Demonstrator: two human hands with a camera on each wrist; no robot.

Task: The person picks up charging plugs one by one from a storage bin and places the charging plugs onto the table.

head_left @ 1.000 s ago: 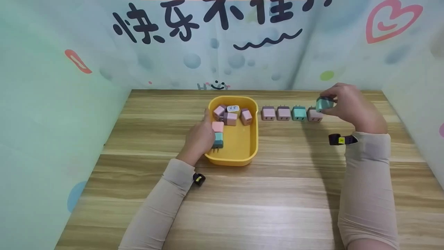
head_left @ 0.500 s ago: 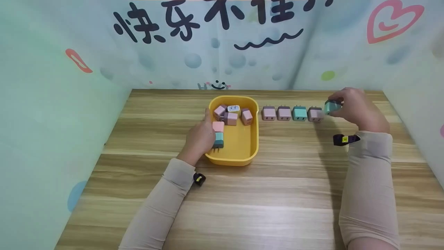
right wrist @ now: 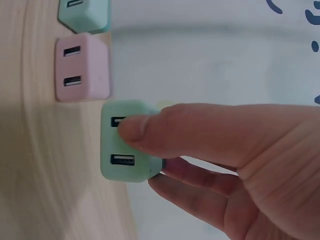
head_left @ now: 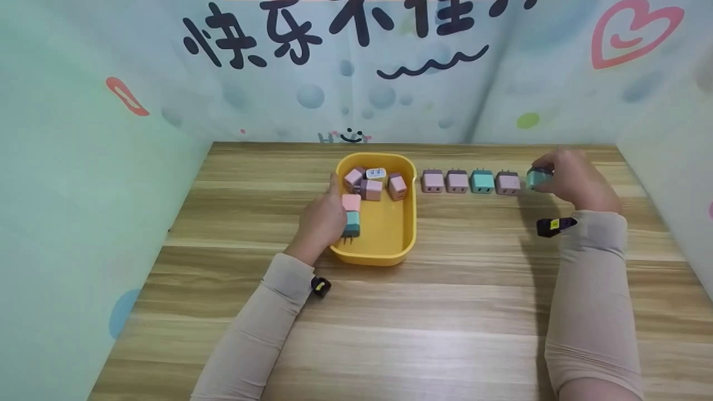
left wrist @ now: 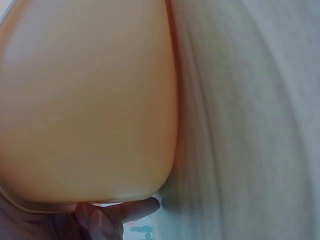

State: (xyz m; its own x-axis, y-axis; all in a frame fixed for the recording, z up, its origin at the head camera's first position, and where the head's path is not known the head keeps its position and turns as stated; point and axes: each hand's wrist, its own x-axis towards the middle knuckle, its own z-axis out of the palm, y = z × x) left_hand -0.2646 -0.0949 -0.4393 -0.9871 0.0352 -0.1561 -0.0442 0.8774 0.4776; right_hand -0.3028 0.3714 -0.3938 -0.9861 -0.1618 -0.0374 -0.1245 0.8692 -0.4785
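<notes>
In the head view my right hand (head_left: pixel 579 179) pinches a mint-green USB wall charger (head_left: pixel 538 177) at the right end of a row. The right wrist view shows the thumb over one port of this green charger (right wrist: pixel 116 170), with fingers behind it. Left of it stand a pink charger (head_left: pixel 507 182), a green one (head_left: pixel 482 181) and two more pink ones (head_left: pixel 433 181), prongs toward the back. My left hand (head_left: pixel 322 220) holds the left side of a yellow plastic basket (head_left: pixel 376 260); its fingers (left wrist: pixel 102 222) show against the outer wall (left wrist: pixel 95 110) in the left wrist view.
Inside the basket lie several pink chargers (head_left: pixel 397 186), a white-faced one (head_left: pixel 376 173) and a teal one (head_left: pixel 351 224) with prongs toward me. A printed cloth (head_left: pixel 267 106) rises behind the wooden table (head_left: pixel 423 328), with cloth sides at left and right.
My right hand has carried the green charger rightward and lowered it from above the last pink one to the right end of the row. The left hand and basket stay put.
</notes>
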